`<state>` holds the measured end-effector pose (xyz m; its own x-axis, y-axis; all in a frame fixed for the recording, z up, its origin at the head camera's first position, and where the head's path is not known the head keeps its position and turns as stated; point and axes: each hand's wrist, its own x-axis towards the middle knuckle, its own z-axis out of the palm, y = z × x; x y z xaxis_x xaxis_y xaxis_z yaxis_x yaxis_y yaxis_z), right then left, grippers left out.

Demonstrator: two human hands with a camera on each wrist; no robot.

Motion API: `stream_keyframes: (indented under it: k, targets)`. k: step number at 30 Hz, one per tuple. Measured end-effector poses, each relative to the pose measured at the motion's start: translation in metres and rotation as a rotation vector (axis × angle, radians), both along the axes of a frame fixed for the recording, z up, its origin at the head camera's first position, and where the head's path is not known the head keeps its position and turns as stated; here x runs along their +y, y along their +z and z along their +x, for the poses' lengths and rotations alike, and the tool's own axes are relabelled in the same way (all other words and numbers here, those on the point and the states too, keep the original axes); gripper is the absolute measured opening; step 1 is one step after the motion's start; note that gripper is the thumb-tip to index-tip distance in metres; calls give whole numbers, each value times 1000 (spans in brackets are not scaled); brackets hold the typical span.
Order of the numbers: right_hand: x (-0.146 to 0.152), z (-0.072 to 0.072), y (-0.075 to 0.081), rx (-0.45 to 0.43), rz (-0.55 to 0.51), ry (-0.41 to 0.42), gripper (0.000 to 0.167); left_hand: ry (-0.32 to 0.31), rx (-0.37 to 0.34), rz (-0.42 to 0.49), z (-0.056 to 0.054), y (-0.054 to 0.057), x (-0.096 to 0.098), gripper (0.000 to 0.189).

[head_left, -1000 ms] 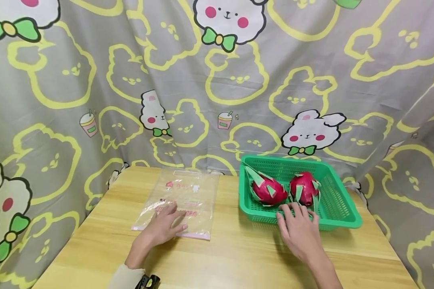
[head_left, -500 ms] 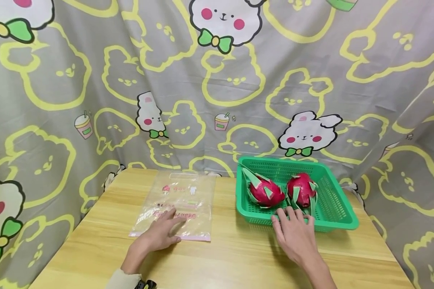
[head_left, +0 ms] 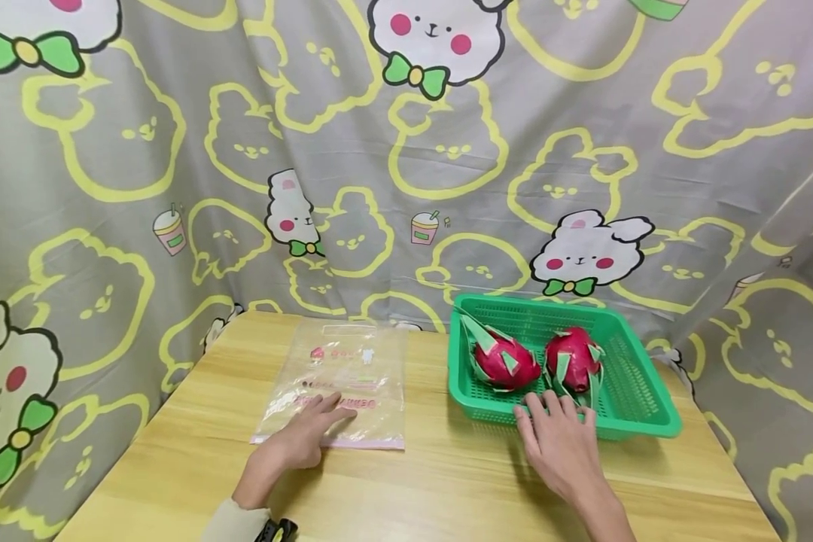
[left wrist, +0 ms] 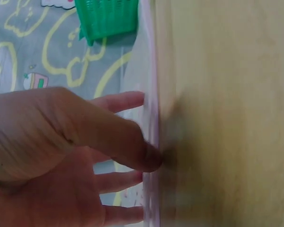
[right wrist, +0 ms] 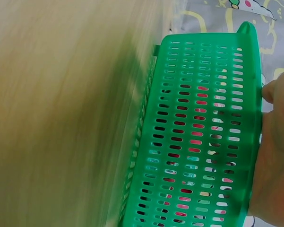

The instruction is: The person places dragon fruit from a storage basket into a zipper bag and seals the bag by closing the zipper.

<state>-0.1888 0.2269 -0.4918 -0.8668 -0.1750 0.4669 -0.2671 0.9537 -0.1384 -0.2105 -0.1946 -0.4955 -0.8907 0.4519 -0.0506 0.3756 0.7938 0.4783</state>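
In the head view, a clear zip bag [head_left: 366, 365] with pink print and a pink edge lies flat on the left of the table. My left hand [head_left: 301, 436] rests on its near part with the fingers spread; the left wrist view has the thumb [left wrist: 108, 137] at the pink edge. To the right, a green plastic basket [head_left: 640, 376] holds two dragon fruits, one on the left [head_left: 504, 361] and one on the right [head_left: 574, 357]. My right hand [head_left: 561, 448] rests its fingers over the basket's near rim, touching neither fruit. The right wrist view shows the perforated side wall [right wrist: 193, 142].
A light wooden table [head_left: 406, 497] carries everything. Grey curtain [head_left: 379, 150] with yellow cartoon outlines and white rabbits hangs behind it and at both sides. A dark watch [head_left: 278, 530] sits on the left wrist below a pale sleeve.
The left thumb has drawn in toward the palm over the bag's near edge. The right hand stays at the basket rim, and the bag, basket and fruits keep their places. The head view shifts slightly.
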Motion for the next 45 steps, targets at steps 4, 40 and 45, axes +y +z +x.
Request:
stream_keyframes:
  k: [4, 40, 45]
  targets:
    - [3, 1, 0, -12, 7, -7, 24, -7, 15, -5, -2, 0, 2, 87]
    - [1, -1, -2, 67, 12, 8, 17, 112, 220, 738, -13, 36, -7, 37]
    - [1, -1, -2, 63, 9, 6, 17, 200, 134, 921, -5, 52, -2, 43]
